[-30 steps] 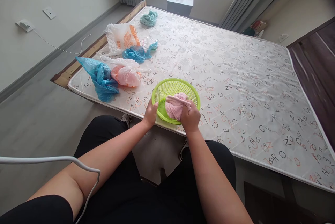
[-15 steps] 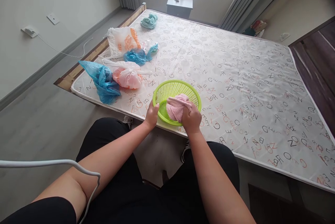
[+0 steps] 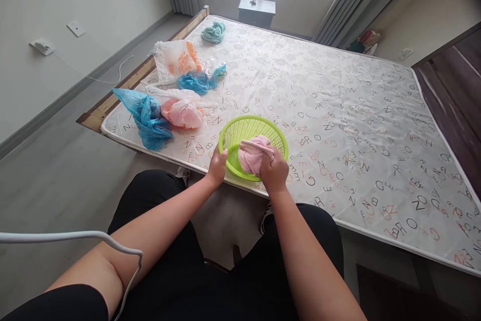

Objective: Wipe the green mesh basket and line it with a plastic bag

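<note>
A lime-green plastic basket (image 3: 230,136) with mesh sides is at the near edge of the mattress, tilted towards me. My left hand (image 3: 217,165) grips its left rim, thumb over the edge and fingers hidden behind the wall. Inside lies a bunched pink towel (image 3: 251,158). My right hand (image 3: 275,170) is closed at the basket's right side, pinching the towel's folded edge; whether it also grips the rim is hard to tell.
The mattress (image 3: 338,105) has printed letters. To the left lie blue plastic bags (image 3: 149,118), a pinkish filled bag (image 3: 184,110), a white-and-orange bag (image 3: 176,58) and a teal cloth (image 3: 213,33). A white cable (image 3: 75,237) crosses my left arm.
Almost nothing differs. The whole view has shifted very slightly, while both hands keep their hold on the basket and the towel.
</note>
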Tool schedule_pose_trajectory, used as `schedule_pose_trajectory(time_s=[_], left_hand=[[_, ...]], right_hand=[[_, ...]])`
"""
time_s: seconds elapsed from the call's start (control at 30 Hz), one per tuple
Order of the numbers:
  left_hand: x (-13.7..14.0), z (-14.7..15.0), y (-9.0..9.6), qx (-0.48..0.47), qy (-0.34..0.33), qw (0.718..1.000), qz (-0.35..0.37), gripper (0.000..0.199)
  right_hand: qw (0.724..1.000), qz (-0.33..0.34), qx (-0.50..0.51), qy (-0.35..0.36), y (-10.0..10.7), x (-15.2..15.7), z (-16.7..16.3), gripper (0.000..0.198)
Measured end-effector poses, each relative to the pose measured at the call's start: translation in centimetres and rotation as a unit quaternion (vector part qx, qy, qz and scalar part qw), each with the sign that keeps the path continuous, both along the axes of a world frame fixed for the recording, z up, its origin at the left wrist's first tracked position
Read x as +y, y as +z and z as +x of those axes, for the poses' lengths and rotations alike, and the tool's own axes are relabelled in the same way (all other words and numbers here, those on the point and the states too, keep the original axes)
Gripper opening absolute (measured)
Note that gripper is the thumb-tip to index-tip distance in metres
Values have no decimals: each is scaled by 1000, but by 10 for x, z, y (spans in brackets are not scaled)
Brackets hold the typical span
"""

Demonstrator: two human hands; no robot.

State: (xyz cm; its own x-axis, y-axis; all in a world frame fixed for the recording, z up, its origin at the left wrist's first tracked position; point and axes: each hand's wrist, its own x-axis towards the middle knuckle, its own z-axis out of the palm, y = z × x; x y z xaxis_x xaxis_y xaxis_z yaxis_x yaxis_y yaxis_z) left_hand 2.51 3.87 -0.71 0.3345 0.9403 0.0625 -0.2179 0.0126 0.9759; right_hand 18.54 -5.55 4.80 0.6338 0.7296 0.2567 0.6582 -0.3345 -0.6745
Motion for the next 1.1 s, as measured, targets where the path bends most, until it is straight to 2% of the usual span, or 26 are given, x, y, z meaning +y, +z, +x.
schedule_pose_trajectory(time_s=[0.4, 1.1], left_hand=[[2, 0, -5, 20, 6, 1000, 18, 42], [1, 0, -1, 13, 4, 1000, 3, 42]], right_hand=[[1000, -8, 7, -6, 2, 1, 0, 36], [1000, -10, 2, -1, 1, 1, 0, 34]])
